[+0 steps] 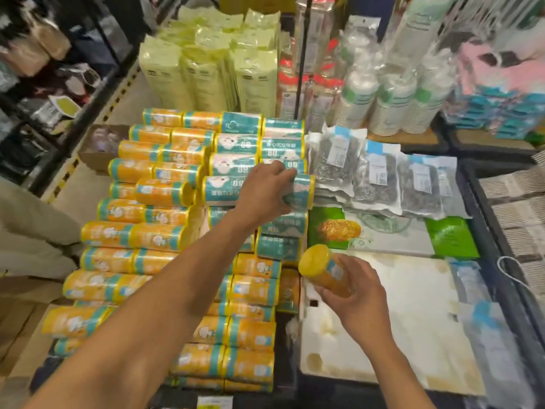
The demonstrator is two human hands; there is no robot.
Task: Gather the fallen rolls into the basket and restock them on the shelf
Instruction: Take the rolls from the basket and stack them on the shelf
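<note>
Stacked rows of orange rolls (141,234) with teal bands fill the left of the shelf. Teal rolls (236,143) lie in rows toward the back middle. My left hand (265,190) reaches forward and grips a teal roll (300,191) lying on top of the teal stack. My right hand (356,293) holds an orange roll (321,267) upright and tilted, its yellow end facing me, above a white board. No basket is in view.
A stained white board (383,320) lies right of the rolls. Bags of dark dried goods (374,178) and green pineapple-print boxes (339,231) sit behind it. Yellow-green packs (206,69) and stacked paper cups (389,98) stand at the back. A cardboard box (97,146) sits left.
</note>
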